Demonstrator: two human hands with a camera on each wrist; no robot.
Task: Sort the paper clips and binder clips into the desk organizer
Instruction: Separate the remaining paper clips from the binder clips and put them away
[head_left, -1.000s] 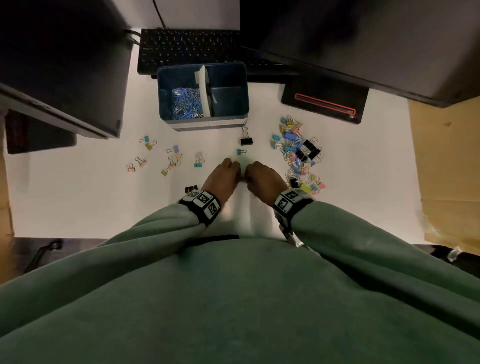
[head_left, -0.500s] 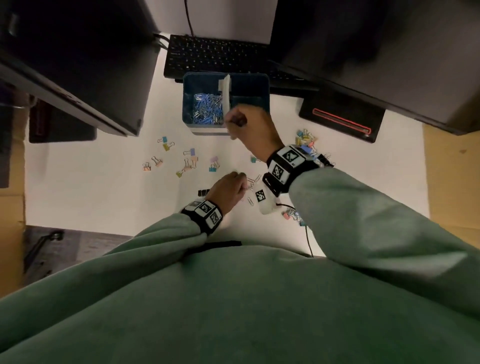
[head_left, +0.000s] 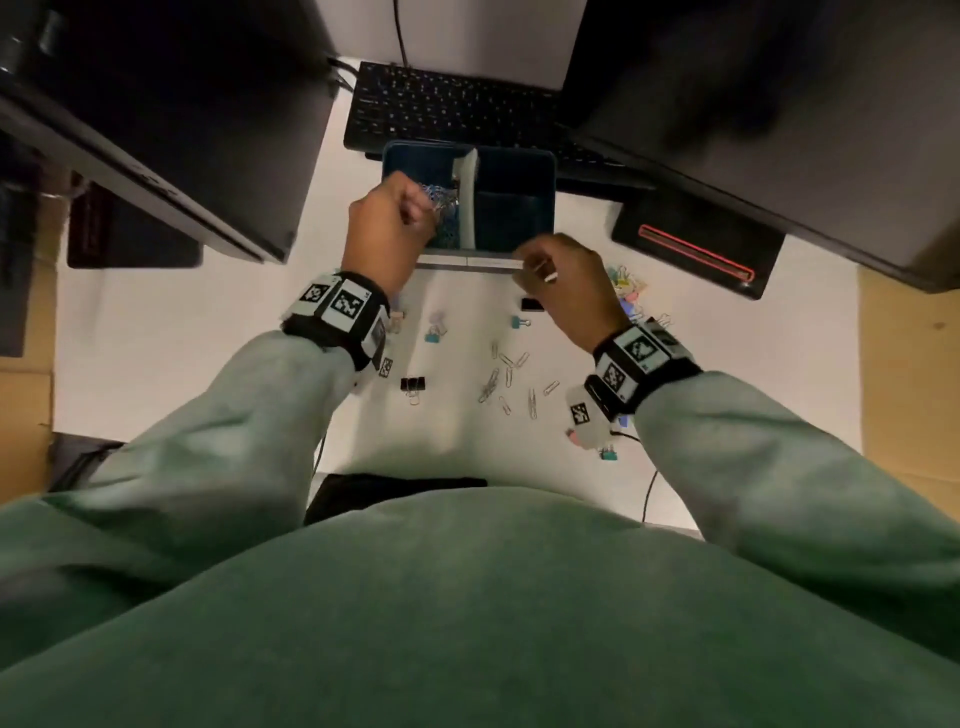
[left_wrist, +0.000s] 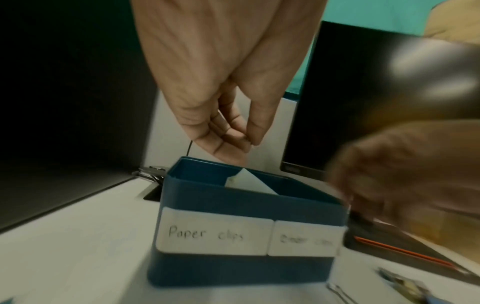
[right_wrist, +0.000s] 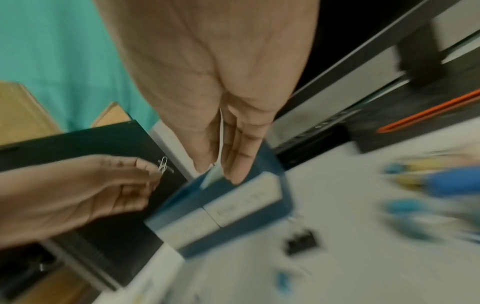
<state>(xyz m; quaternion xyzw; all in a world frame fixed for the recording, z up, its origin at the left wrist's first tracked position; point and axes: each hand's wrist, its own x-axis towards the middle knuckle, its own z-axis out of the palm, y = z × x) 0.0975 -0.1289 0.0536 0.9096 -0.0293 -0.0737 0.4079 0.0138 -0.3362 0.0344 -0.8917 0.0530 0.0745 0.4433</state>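
The blue desk organizer (head_left: 519, 156) stands mid-desk, with a white divider and front labels; the left label reads "Paper clips" (left_wrist: 207, 234). Blue and silver paper clips (head_left: 447, 208) lie in its left compartment. My left hand (head_left: 421, 208) hovers over that compartment and pinches a silver paper clip (right_wrist: 163, 164) at its fingertips. My right hand (head_left: 524, 260) hangs at the organizer's front rim with fingers straight and together; I see nothing held in it. Loose silver paper clips (head_left: 511, 384) lie on the desk between my wrists. A heap of coloured binder clips (head_left: 631, 291) sits partly behind my right hand.
Single binder clips lie about: a black one (head_left: 531, 305) by the right hand, another black one (head_left: 413, 384), teal ones (head_left: 519, 322). A keyboard (head_left: 447, 109) sits behind the organizer, monitors (head_left: 171, 119) overhang both sides, and a black device with a red line (head_left: 696, 249) lies at right.
My left hand rose from the desk to above the paper clip compartment. My right hand drew back from over the organizer to its front rim.
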